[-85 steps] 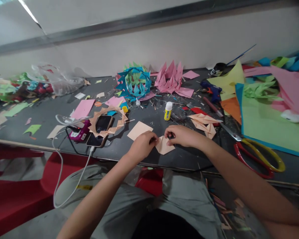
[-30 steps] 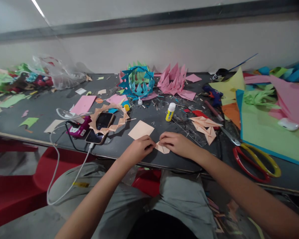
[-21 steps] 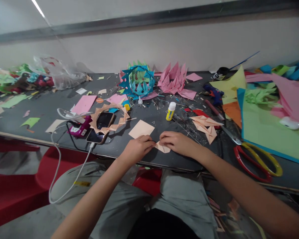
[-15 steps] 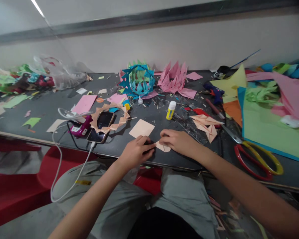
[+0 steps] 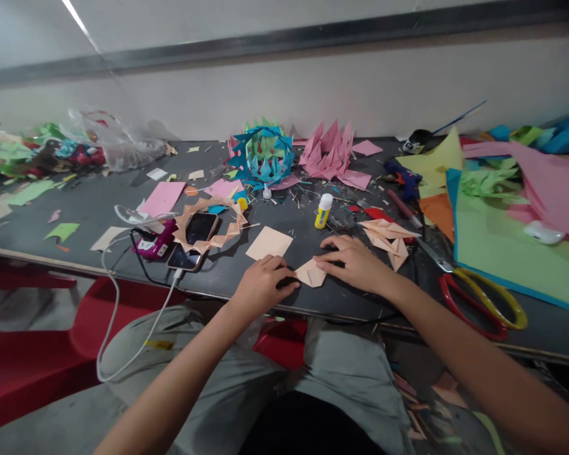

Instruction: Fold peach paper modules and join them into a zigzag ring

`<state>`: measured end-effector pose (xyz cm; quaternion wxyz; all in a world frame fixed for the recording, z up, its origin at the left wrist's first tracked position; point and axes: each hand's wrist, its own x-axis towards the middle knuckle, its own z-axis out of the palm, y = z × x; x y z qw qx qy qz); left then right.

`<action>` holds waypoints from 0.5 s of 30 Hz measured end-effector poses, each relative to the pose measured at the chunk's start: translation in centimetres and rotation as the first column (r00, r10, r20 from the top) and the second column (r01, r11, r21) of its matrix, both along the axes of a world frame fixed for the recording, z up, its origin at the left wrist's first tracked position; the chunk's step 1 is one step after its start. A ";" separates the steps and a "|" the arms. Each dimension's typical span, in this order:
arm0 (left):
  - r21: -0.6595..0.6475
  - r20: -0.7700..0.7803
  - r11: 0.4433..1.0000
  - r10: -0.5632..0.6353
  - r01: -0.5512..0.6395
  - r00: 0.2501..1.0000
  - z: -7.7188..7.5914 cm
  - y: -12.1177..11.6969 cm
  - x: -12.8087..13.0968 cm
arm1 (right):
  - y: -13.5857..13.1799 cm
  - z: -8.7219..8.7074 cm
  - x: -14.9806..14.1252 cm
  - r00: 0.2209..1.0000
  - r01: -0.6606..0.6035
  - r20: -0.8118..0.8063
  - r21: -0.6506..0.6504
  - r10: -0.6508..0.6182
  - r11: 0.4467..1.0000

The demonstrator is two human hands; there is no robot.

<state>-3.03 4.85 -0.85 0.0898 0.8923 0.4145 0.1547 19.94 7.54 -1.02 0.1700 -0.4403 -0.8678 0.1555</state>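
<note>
A small folded piece of peach paper (image 5: 311, 274) lies flat on the dark table near its front edge, with creases and a little flap showing. My left hand (image 5: 264, 279) is at its left corner, fingertips touching the point, thumb and fingers apart. On the right, my right hand (image 5: 353, 260) lays its stretched fingers on the paper's upper right edge, also spread. Just behind my left hand lies a flat peach paper square (image 5: 269, 242). Several folded peach pieces (image 5: 389, 237) rest right of my right hand. A capped glue stick (image 5: 323, 211) stands upright behind the folded paper.
Scissors (image 5: 481, 297) with red and yellow handles lie right. A peach paper ring (image 5: 227, 241) sits over a phone (image 5: 184, 258), beside a purple power adapter (image 5: 156, 246). Blue (image 5: 237, 151) and pink (image 5: 327, 151) paper crowns stand behind. Coloured sheets (image 5: 502, 234) lie far right.
The paper was turned and folded smaller under both hands. My right hand's fingers have since drawn back rightward and spread, uncovering more of it. My left hand's fingers have loosened at the left corner.
</note>
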 end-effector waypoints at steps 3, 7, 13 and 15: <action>0.007 -0.002 0.999 -0.037 0.037 0.999 -0.2 0.3 0.7 | 0.1 -0.1 0.1 0.984 0.008 -0.174 -0.086 -0.023 0.996; 0.082 -0.067 0.990 -0.109 0.114 0.992 -0.5 0.6 1.2 | -0.3 -0.3 0.6 0.975 -0.088 -0.219 -0.186 0.046 0.979; 0.159 -0.156 0.956 -0.223 0.248 0.962 -0.5 1.1 2.0 | -1.5 -0.4 1.0 0.976 -0.131 -0.192 -0.163 0.099 0.978; 0.168 -0.176 0.949 -0.237 0.266 0.955 -0.5 1.2 2.3 | -1.8 -0.2 0.8 0.982 -0.131 -0.157 -0.142 0.108 0.981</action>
